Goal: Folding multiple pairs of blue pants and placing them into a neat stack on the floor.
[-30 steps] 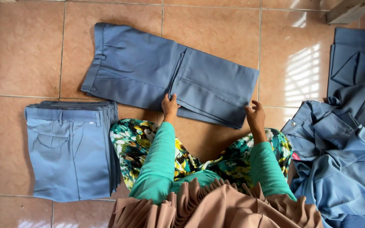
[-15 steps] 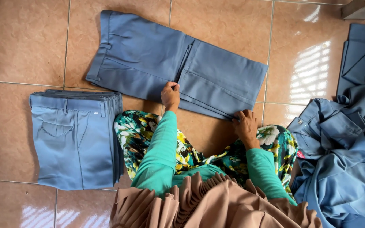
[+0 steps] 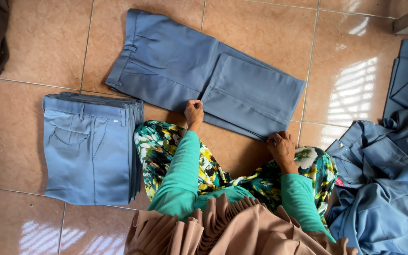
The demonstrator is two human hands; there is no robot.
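We see matt, smooth-woven blue-grey cloth in the folded trousers, crisp at the creases, with no sheen. Our left hand and right hand rest on that fabric. The stack of folded trousers shows the same flat, tightly woven cloth, with stitched seams at the pocket. The heap of loose blue garments looks softer and rumpled, still matt. We notice the floor tiles are glossy glazed ceramic, mottled tan, throwing bright window reflections. Our sleeves are a smooth green knit, and the floral skirt is a printed soft cloth.
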